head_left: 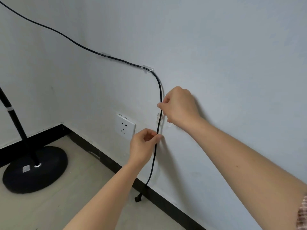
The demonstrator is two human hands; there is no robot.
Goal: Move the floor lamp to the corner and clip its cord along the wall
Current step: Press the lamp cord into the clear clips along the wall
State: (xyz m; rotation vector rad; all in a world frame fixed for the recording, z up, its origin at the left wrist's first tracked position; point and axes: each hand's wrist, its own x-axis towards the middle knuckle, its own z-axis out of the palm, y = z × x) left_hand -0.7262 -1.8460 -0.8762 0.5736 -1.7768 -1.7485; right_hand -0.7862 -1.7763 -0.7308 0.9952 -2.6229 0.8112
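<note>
The black floor lamp's round base (35,169) and pole (11,113) stand in the corner at the left. Its black cord (159,85) runs along the white wall through two clear clips (105,55) (147,68), then bends down. My right hand (180,106) pinches the cord just above a third clear clip (159,119). My left hand (144,144) pinches the cord just below that clip. The cord's plug (138,197) hangs at the black skirting.
A white wall socket (125,126) sits left of the third clip, nothing plugged in. Black skirting (166,208) runs along both walls. The floor (66,196) is beige tile.
</note>
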